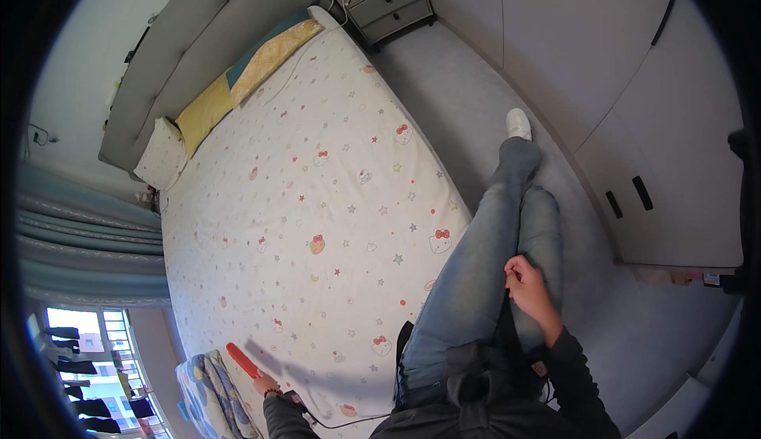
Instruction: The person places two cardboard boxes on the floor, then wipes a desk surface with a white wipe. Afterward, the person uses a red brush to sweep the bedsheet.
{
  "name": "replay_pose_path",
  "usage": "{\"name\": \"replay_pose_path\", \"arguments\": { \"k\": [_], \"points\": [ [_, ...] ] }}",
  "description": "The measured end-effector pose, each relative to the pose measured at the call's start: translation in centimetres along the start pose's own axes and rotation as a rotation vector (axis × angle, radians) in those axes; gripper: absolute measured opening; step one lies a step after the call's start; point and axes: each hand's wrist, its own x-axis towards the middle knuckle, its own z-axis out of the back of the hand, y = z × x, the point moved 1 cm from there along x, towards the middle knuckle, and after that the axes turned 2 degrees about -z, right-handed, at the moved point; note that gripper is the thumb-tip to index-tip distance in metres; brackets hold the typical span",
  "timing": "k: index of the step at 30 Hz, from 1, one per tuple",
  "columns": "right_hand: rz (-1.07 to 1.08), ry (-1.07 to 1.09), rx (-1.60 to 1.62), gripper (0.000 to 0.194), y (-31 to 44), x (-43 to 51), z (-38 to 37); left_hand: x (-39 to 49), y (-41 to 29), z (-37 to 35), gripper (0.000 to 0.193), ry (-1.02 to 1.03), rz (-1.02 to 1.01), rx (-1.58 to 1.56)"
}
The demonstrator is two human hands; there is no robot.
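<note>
My left hand (267, 384) grips a long red object (241, 358) above the lower left part of the bed. Its far end is rounded; whether it is a brush cannot be made out. A white fitted sheet (333, 219) printed with cartoon cats and stars covers the mattress, and a shadow falls across it beside that hand. Over my jeans-clad thigh is my right hand (528, 289), its fingers loosely curled with nothing visible in them. A folded quilt (217, 394) with a blue and grey pattern lies near my left hand.
Pillows, yellow (205, 109) and white (162, 152), rest by the grey headboard (178, 52). A nightstand (389, 8) holding a plate stands at the far corner. Wardrobe doors (571, 52) line the right, above grey floor (440, 82). Curtains (89, 237) hang at left.
</note>
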Motion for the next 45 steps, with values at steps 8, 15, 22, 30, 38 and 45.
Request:
{"name": "replay_pose_path", "arguments": {
  "k": [8,15,22,30,38,45],
  "points": [
    [-0.070,-0.015,0.132,0.009,-0.2,0.2,0.5,-4.0,-27.1,-7.3,0.050,0.134,-0.562,-0.259],
    [-0.078,-0.011,0.142,0.010,-0.2,0.3,0.5,-21.8,-52.2,-10.5,0.059,0.405,-0.874,-0.303],
    [-0.061,-0.006,0.186,0.010,-0.8,0.3,0.6,-35.7,-56.9,-4.3,0.048,1.318,-0.731,-0.775],
    [-0.060,-0.003,0.199,0.010,-1.1,0.3,0.5,-24.2,-47.7,-0.5,0.035,1.156,-0.493,-0.939],
    [-0.092,0.002,0.177,0.009,-0.3,0.7,0.2,-9.7,-30.0,-0.9,0.040,0.304,-0.293,-0.617],
    [-0.086,0.006,0.167,0.008,0.2,0.5,0.3,-9.8,-26.8,-6.1,0.050,0.346,-0.221,-0.388]
  ]
}}
